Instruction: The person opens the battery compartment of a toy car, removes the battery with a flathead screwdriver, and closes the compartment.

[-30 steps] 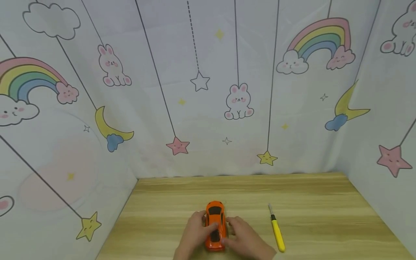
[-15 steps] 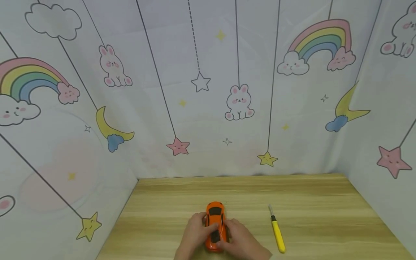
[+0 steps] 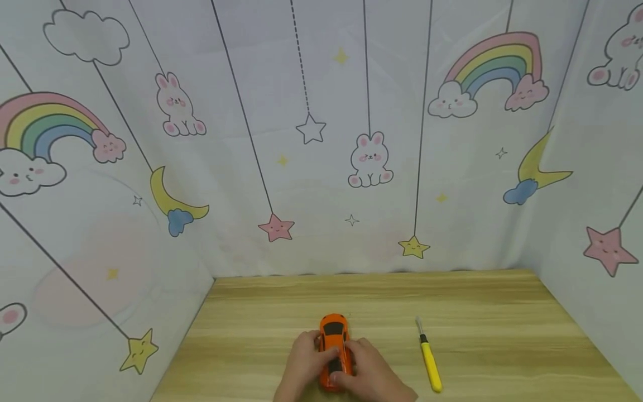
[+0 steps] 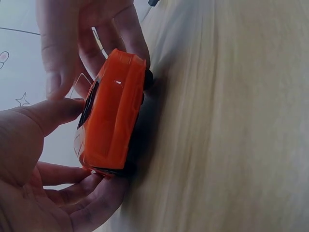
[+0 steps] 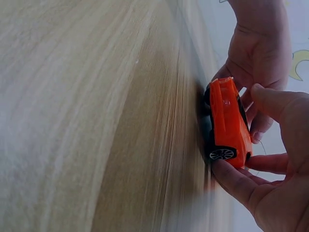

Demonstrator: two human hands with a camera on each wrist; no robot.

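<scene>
An orange toy car (image 3: pixel 334 338) with black windows stands on the wooden table, its front pointing away from me. My left hand (image 3: pixel 303 358) grips it from the left, thumb over the roof and fingers along the side. From the right, my right hand (image 3: pixel 370 368) holds the car too, its thumb over the rear end. In the left wrist view the toy car (image 4: pixel 113 116) shows its smooth orange end, between both hands. A black wheel with silver spokes shows on the toy car (image 5: pixel 227 123) in the right wrist view, fingertips right beside it.
To the right of the hands lies a screwdriver (image 3: pixel 430 363) with a yellow handle, its tip pointing away. White cloth walls (image 3: pixel 321 184) printed with rabbits, stars and rainbows enclose the wooden table (image 3: pixel 482 312) at the back and both sides.
My right hand has closed in on the car's right side, its thumb moving onto the rear. The left hand keeps its hold, and the screwdriver lies as before.
</scene>
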